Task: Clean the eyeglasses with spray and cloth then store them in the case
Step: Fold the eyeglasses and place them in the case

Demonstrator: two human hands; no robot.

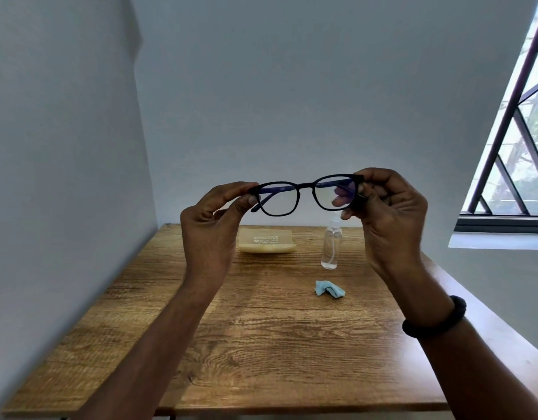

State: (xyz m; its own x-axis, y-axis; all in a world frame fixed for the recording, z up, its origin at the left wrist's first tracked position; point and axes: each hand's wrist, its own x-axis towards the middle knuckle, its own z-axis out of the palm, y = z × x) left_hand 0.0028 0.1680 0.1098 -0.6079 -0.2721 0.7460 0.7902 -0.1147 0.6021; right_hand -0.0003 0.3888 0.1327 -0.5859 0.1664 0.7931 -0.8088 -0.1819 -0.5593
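I hold black-framed eyeglasses (pixel 307 185) up above the wooden table (pixel 261 344), lenses facing me. My left hand (pixel 210 228) pinches the frame's left end and my right hand (pixel 388 213) pinches its right end. The temple arms look folded behind the lenses. Below them, a clear spray bottle (pixel 332 244) stands upright at the back right of the table. A crumpled light blue cloth (pixel 329 288) lies in front of the bottle. A pale yellow case (pixel 267 239), closed, rests at the back centre against the wall.
Grey walls close in on the left and behind the table. A barred window (pixel 516 147) with a sill is on the right. A dark bracelet (pixel 434 319) circles my right wrist.
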